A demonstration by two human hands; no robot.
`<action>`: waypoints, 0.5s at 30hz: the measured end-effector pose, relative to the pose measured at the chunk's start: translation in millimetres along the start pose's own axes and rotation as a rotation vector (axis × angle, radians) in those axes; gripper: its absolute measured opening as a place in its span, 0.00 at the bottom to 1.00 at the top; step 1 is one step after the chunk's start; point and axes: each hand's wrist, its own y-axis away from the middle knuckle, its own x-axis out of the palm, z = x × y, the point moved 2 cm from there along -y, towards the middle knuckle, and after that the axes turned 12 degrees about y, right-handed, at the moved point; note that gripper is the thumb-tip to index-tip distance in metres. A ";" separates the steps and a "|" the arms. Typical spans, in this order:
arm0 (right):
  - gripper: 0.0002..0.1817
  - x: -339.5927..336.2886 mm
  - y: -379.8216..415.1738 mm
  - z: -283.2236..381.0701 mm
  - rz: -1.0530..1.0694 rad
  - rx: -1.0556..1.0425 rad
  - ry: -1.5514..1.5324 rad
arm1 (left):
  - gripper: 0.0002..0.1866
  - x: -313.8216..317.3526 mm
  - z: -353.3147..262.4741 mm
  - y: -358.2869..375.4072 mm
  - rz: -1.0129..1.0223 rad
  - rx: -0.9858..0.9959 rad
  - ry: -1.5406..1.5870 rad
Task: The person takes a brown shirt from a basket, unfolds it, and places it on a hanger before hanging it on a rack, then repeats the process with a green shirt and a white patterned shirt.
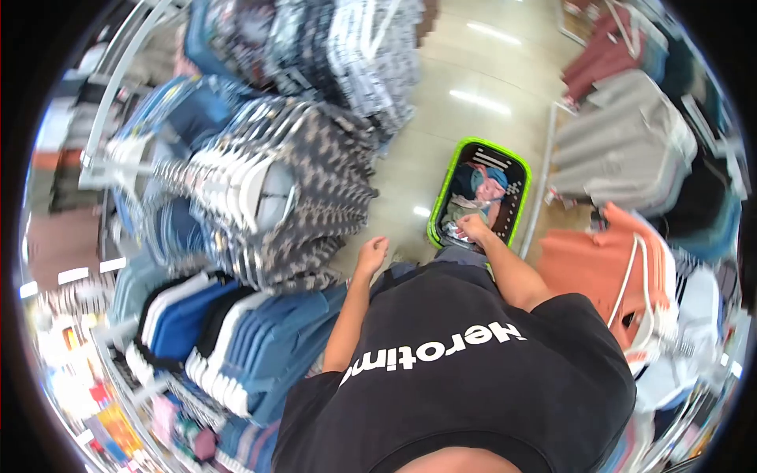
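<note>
My right hand (pixel 473 228) reaches over the near end of a black plastic basket with a bright green rim (pixel 451 169). Its fingers are curled close to the clothing inside, and what they hold, if anything, is too small to make out. In the basket lies a loose heap of clothes, among them a pink garment (pixel 490 186) and a blue one (pixel 495 175). My left hand (pixel 373 254) hangs low at my left side, fingers curled in, with nothing visible in them. Nearest to it are dark patterned shirts (pixel 327 185) on white hangers.
Racks of hanging clothes line both sides: blue garments (pixel 272 335) at lower left, light patterned shirts (pixel 367 55) farther ahead. Orange tops (pixel 587 260) and grey tops (pixel 615 146) hang on the right. Between them runs a shiny tiled floor (pixel 465 71).
</note>
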 end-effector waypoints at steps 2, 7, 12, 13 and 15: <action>0.09 2.2 13.3 -15.7 -0.078 0.021 -0.091 | 0.21 4.0 -15.0 -8.0 0.112 0.028 -0.079; 0.10 37.7 72.5 -55.9 -0.267 0.114 -0.233 | 0.21 6.3 -33.7 -12.9 0.279 0.064 -0.113; 0.10 106.1 128.5 -148.5 -0.399 0.230 -0.335 | 0.19 14.1 -15.0 -20.1 0.369 -0.042 -0.168; 0.10 118.1 140.5 -165.9 -0.426 0.252 -0.360 | 0.19 21.0 -11.3 -18.0 0.408 -0.044 -0.185; 0.09 141.1 167.8 -195.9 -0.463 0.380 -0.264 | 0.20 30.5 -5.9 -16.1 0.459 -0.099 -0.219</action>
